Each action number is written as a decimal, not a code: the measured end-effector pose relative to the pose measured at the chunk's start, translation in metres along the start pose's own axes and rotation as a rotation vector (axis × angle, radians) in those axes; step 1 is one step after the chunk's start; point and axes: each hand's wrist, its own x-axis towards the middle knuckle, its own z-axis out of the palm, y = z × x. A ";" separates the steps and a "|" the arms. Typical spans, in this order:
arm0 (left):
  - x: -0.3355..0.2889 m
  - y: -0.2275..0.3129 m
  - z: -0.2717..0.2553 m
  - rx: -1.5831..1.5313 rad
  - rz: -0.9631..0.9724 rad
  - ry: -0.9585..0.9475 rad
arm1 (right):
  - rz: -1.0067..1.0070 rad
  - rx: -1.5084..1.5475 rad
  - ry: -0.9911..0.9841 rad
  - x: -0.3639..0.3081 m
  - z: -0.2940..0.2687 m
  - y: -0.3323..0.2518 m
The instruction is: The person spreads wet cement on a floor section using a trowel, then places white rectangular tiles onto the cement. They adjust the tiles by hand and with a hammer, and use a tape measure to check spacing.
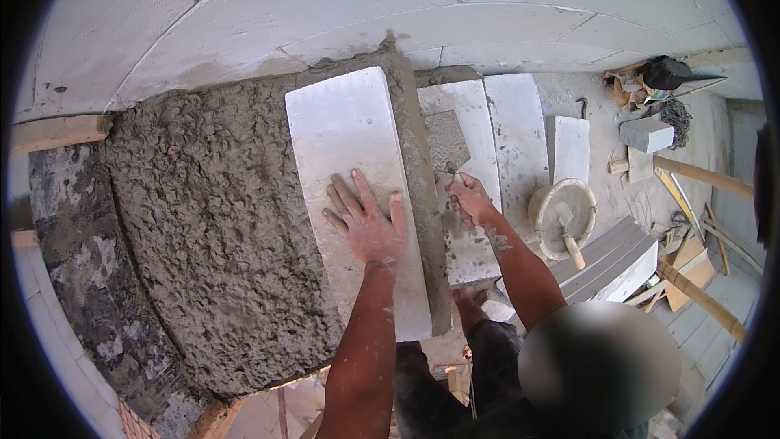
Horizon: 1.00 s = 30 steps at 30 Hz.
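My left hand (pixel 374 223) rests flat on a long white block (pixel 345 126), fingers spread and smeared with mortar. This block sits on a strip of wet mortar (pixel 418 146) that shows along its right edge. In my right hand (pixel 474 202) is the handle of a trowel (pixel 448 140), its blade coated grey and pointing away from me. The blade is over another white block (pixel 471 256), which has splashes of mortar on it. To the left of the block under my left hand spreads a broad, lumpy bed of wet concrete (pixel 211 219).
A round bucket (pixel 532 215) with a wooden-handled tool inside stands right of my right forearm. Grey-topped panels (pixel 605 264) lie beside it. A white block wall (pixel 325 0) runs along the far side. Bamboo poles (pixel 703 177) and scraps clutter the right. A blurred patch covers the lower right.
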 end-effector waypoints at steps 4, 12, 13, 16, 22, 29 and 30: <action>0.001 -0.001 0.001 -0.011 0.001 0.002 | -0.100 0.057 -0.039 -0.051 0.008 -0.033; -0.001 -0.003 -0.008 -0.035 -0.025 -0.032 | -0.636 -0.537 0.251 -0.054 0.071 -0.112; -0.002 -0.002 -0.009 -0.049 -0.030 -0.026 | -0.688 -0.700 0.293 -0.045 0.074 -0.116; 0.000 -0.003 -0.012 -0.072 -0.042 -0.039 | -0.824 -0.777 0.412 -0.028 0.083 -0.107; 0.000 -0.004 -0.014 -0.103 -0.041 -0.032 | -0.595 -0.553 0.370 -0.045 0.038 -0.030; 0.001 -0.003 -0.015 -0.107 -0.048 -0.029 | -0.340 -0.406 0.368 -0.077 -0.033 0.076; 0.001 -0.003 -0.015 -0.102 -0.048 -0.034 | -0.251 -0.329 0.362 -0.081 -0.039 0.088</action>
